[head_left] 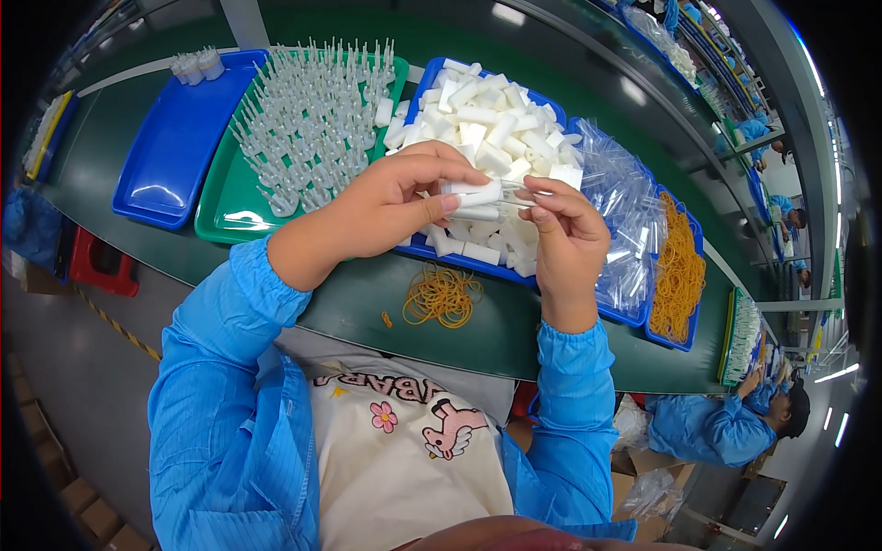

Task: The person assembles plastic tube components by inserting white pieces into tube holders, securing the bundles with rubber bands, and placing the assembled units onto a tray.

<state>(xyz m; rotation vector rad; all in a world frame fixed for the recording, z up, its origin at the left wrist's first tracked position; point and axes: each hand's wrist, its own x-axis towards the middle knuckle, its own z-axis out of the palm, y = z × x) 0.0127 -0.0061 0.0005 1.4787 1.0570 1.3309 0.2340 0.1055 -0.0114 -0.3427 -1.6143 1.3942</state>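
Note:
Over the blue tray of foam pieces, my left hand (pixel 404 197) grips a white foam piece (pixel 474 194) between thumb and fingers. A second white, rod-like piece (pixel 476 213) shows just beneath it, and I cannot tell whether that one is held too. To the right, my right hand (pixel 568 230) has its thumb and fingertips pinched together close to the foam piece's end. Something thin and pale runs between the two hands, too fine to make out. Loose white foam pieces (pixel 501 119) fill the tray (pixel 432 75) behind both hands.
Left of the foam stands a green tray (pixel 213 207) of upright thin-tipped white parts (pixel 308 119), then a blue tray (pixel 165 147) with several white parts. Rightward are transparent plastic tubes (pixel 620 211) and orange rubber bands (pixel 678 266). More rubber bands (pixel 443 296) lie nearer me. A co-worker (pixel 717 427) sits right.

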